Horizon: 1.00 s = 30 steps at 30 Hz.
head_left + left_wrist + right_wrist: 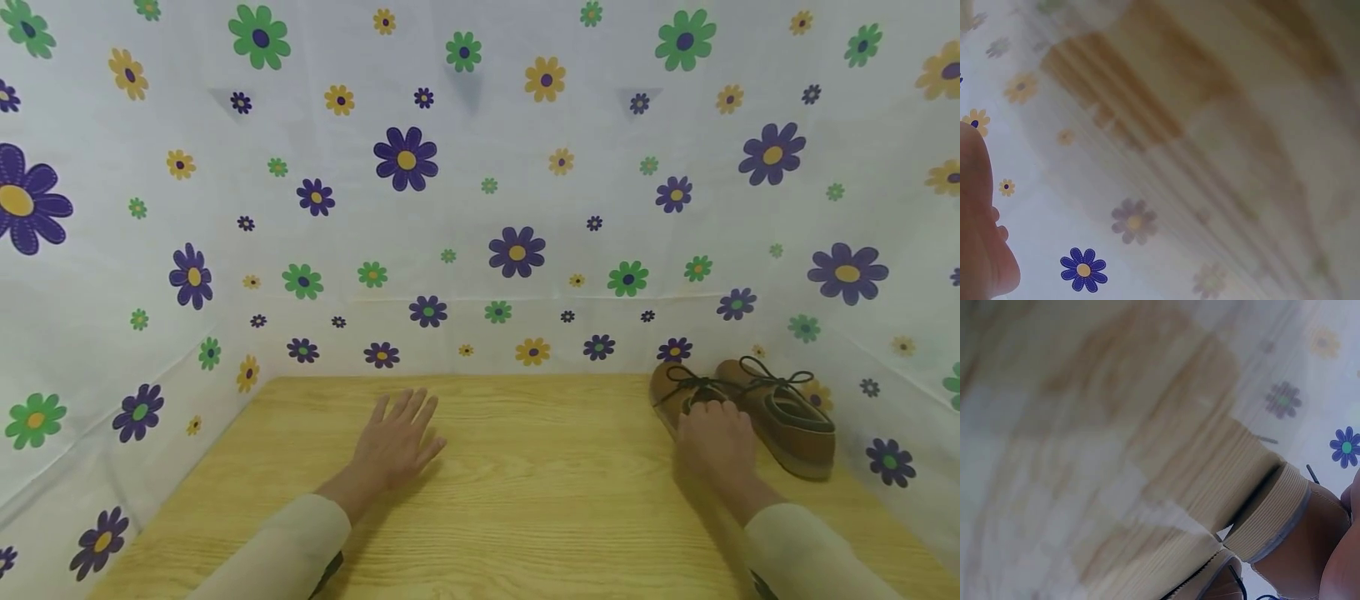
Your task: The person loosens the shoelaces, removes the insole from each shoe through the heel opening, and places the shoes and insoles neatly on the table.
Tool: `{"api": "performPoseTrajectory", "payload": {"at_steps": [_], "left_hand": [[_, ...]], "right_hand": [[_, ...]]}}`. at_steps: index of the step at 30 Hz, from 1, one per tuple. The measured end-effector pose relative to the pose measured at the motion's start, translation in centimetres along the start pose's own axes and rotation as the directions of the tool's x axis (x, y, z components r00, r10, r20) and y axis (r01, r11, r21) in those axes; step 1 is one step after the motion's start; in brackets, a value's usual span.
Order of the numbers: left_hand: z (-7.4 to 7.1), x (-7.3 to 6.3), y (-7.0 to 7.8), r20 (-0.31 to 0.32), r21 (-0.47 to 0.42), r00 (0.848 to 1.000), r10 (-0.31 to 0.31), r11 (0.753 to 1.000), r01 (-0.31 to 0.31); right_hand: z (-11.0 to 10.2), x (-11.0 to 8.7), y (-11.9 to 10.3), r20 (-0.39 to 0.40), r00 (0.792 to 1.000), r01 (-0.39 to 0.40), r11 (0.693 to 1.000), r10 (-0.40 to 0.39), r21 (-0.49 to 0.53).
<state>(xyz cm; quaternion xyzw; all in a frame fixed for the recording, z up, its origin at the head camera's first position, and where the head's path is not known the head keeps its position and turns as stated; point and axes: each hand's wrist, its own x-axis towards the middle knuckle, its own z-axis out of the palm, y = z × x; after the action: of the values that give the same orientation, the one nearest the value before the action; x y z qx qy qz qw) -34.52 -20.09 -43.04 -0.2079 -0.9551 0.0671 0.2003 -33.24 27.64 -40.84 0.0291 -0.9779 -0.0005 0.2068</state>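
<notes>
Two brown lace-up shoes with dark laces and pale soles are side by side at the right end of the wooden table. My right hand grips the left one of the pair, a brown shoe, at its opening, with fingers curled over the edge. Part of that shoe is hidden behind the hand. The right wrist view shows its ribbed sole close to the tabletop, the other shoe beside it. My left hand, fingers straight and spread, is over the left half of the table and holds nothing.
The wood-grain table runs back to a white cloth wall printed with green, purple and yellow flowers. Similar flowered cloth encloses the left and right sides, and the right shoe stands near the right-hand cloth.
</notes>
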Motion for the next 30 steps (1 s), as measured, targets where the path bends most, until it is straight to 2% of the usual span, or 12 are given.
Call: {"api": "performPoseTrajectory", "payload": {"at_steps": [6,14,20,30], "left_hand": [[-0.1,0.3,0.2,0.012,0.009,1.000,-0.002,1.000,0.002],[-0.1,0.4,0.5,0.014,-0.007,1.000,-0.002,1.000,0.002],[-0.2,0.4,0.5,0.005,-0.022,1.000,-0.017,1.000,0.017],[-0.4,0.7,1.1,-0.003,0.008,1.000,0.009,1.000,-0.009]], "right_hand": [[-0.1,0.1,-0.5,-0.012,1.000,0.021,1.000,-0.022,-0.014],[-0.2,0.1,-1.6,-0.016,0.997,0.080,0.991,-0.082,-0.106],[0.2,0.1,-2.3,-0.030,0.996,0.078,0.994,-0.080,-0.073],[0.1,0.2,-3.4,-0.073,0.993,0.092,0.994,-0.096,-0.057]]}}
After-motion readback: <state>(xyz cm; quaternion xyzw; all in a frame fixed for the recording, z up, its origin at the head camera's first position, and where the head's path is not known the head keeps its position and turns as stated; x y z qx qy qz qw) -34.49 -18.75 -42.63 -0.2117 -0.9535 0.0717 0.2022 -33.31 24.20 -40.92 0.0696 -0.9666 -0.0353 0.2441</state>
